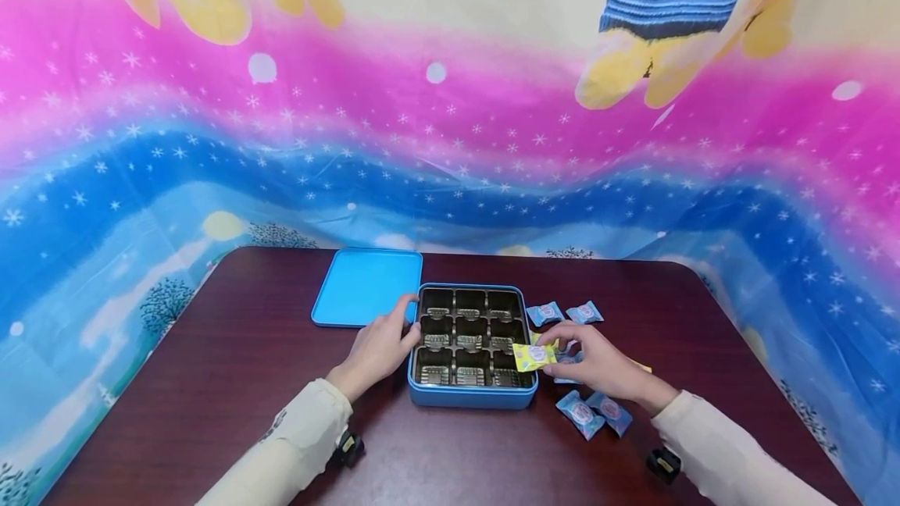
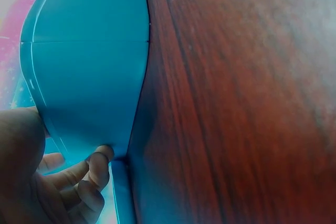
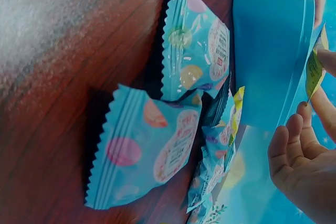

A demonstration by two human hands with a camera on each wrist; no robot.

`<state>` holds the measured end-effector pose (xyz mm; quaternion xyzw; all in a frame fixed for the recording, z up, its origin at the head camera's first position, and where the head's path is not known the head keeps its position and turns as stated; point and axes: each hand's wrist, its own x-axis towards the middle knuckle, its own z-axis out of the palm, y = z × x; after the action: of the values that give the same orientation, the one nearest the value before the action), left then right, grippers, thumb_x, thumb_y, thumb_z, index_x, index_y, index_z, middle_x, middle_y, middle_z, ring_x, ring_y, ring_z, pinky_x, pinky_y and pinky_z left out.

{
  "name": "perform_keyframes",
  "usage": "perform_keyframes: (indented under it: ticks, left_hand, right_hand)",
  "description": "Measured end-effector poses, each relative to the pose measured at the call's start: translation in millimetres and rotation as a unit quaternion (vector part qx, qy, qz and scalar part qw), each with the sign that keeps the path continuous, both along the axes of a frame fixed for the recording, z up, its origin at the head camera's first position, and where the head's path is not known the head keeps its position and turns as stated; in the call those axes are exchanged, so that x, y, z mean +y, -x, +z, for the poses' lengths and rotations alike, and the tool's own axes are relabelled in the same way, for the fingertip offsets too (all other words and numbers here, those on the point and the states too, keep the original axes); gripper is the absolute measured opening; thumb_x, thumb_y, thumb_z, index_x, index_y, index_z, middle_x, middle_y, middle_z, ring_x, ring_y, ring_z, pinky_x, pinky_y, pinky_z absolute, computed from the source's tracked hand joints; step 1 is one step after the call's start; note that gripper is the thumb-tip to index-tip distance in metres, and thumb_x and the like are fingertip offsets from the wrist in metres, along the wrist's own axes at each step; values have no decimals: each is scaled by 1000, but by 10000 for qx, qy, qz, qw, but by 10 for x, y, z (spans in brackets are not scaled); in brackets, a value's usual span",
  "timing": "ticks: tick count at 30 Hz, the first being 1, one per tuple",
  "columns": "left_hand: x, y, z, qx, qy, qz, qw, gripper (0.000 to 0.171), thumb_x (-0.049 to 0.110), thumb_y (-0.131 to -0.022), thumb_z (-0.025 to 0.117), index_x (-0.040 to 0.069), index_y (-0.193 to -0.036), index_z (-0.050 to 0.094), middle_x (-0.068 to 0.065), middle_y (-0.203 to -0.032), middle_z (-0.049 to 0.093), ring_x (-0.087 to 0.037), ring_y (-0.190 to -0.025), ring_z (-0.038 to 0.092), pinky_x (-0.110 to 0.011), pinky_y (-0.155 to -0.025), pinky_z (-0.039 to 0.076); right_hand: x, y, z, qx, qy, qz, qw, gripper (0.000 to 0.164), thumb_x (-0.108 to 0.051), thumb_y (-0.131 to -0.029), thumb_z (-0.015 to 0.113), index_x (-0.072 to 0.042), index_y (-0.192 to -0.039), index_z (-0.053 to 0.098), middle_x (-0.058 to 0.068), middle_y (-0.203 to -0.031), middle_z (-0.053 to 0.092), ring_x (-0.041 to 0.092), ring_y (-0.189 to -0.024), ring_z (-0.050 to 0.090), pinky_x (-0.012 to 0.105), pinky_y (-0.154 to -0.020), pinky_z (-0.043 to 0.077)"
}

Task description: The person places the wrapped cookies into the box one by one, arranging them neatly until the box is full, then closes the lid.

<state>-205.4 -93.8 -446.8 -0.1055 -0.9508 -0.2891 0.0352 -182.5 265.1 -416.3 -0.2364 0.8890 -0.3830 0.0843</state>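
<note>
A blue rectangular tin (image 1: 473,397) stands on the table, its dark insert split into several compartments. At its left wall my left hand (image 1: 376,350) grips the side near the rim; in the left wrist view that hand (image 2: 68,182) has some fingers bent against the blue wall. My right hand (image 1: 598,361) pinches a yellow candy packet (image 1: 532,357) above the tin's right rim. Seen from the right wrist, the packet (image 3: 314,74) is edge-on between thumb and fingers. Blue candy packets (image 1: 580,415) lie below and around the right hand, some partly hidden by it.
The tin's blue lid (image 1: 367,287) lies flat on the table, behind and left of the tin. Two blue packets (image 1: 544,314) are at the tin's far right. The dark wooden table (image 1: 211,381) meets a printed cloth (image 1: 436,139) at the back and sides.
</note>
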Motion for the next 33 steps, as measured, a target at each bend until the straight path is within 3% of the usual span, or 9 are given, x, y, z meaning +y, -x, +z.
perform_keyframes:
  ticks: [11, 20, 33]
  left_hand:
    - [3, -11, 6, -7, 23, 53, 10000, 50, 26, -100, 57, 22, -147, 44, 4, -59, 49, -14, -44, 40, -30, -43, 31]
    - [10, -16, 8, 23, 92, 65, 9999, 50, 26, -99, 56, 21, -147, 44, 4, -57, 48, -14, -44, 39, -30, -44, 30]
    - [9, -23, -6, 63, 77, 55, 9999, 50, 26, -100, 55, 21, -148, 43, 4, -57, 47, -13, -44, 38, -29, -44, 29]
  right_hand:
    - [-139, -56, 25, 154, -158, 108, 9997, 23, -26, -89, 77, -24, -111, 72, 0, -116, 65, 30, -93, 52, 38, -77, 49]
    - [-251, -107, 67, 352, -639, 111, 9973, 22, -23, -89, 77, -24, -110, 72, -5, -113, 64, 24, -101, 56, 42, -85, 50]
    - [-398, -137, 113, 1212, -1639, 3, 9790, 22, -26, -85, 81, -24, -106, 76, -7, -110, 67, 16, -107, 60, 41, -86, 53]
